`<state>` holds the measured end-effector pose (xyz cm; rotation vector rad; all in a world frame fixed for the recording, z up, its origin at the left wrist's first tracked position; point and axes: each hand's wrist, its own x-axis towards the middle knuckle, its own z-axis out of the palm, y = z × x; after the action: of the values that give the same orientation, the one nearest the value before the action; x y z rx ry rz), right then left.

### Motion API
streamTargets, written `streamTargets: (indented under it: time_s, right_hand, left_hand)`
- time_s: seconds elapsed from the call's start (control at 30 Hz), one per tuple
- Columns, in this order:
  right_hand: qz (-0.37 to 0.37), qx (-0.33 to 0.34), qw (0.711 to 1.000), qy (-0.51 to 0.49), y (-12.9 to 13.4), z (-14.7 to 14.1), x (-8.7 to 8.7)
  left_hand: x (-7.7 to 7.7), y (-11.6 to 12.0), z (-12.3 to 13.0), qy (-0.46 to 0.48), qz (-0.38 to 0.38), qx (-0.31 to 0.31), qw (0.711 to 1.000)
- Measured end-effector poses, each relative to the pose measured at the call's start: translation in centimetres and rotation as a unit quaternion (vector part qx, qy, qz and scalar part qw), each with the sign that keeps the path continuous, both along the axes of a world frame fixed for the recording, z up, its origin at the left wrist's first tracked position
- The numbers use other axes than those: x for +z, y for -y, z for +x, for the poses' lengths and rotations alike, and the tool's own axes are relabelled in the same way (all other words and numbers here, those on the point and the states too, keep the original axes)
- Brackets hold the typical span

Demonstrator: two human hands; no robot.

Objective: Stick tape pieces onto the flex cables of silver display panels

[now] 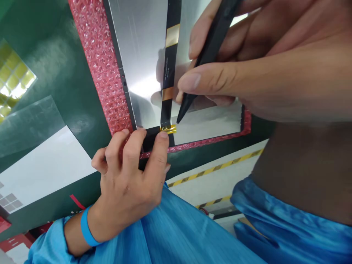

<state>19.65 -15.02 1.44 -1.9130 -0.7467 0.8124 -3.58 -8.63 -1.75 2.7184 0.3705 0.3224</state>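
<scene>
A silvery panel (143, 47) lies on pink bubble wrap (96, 55). Down its middle runs a black ribbon cable (169, 69) with two gold-toned patches, and a small piece of shiny yellow tape (172, 129) sits across the cable's lower end. My left hand (134, 172) rests at the panel's lower left corner, fingers apart, its index fingertip touching the yellow tape. Between the thumb and fingers of my right hand (233, 69) is a black pen-like tool (213, 40), its pointed tip just above and right of the tape.
On the green table (79, 146), at left, are a sheet of yellow tape squares (13, 73), a clear film (35, 121) and a white sheet (52, 165). Red items (19, 242) show at lower left. Yellow-black floor striping (217, 168) appears beyond the table edge.
</scene>
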Motion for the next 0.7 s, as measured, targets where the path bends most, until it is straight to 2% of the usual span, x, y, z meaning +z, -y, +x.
streamTargets:
  time_s: [0.03,0.07,0.17,0.27,0.57,0.7]
  right_hand:
    - [-0.009,0.036,0.999,0.002,-0.2,-0.4,0.1]
    - [-0.011,0.040,0.999,0.004,-0.6,-0.7,0.3]
    - [-0.027,-0.017,0.999,0.008,-1.4,-1.6,0.9]
    - [-0.042,-0.029,0.999,0.013,-1.5,-1.8,1.1]
    - [0.042,-0.024,0.999,0.020,-0.7,-1.9,-0.2]
    - [0.050,-0.027,0.998,0.018,-0.7,-2.0,-0.2]
  left_hand:
    - [0.1,0.1,0.1,-0.004,0.000,0.002,1.000]
    - [0.1,0.1,0.2,-0.011,-0.001,0.002,1.000]
    - [0.4,0.3,0.6,-0.035,0.003,0.000,0.999]
    - [0.7,0.6,1.0,-0.056,0.011,0.003,0.998]
    - [1.0,0.5,-0.1,-0.069,0.041,0.048,0.996]
    - [0.6,0.6,0.4,-0.052,0.061,0.029,0.996]
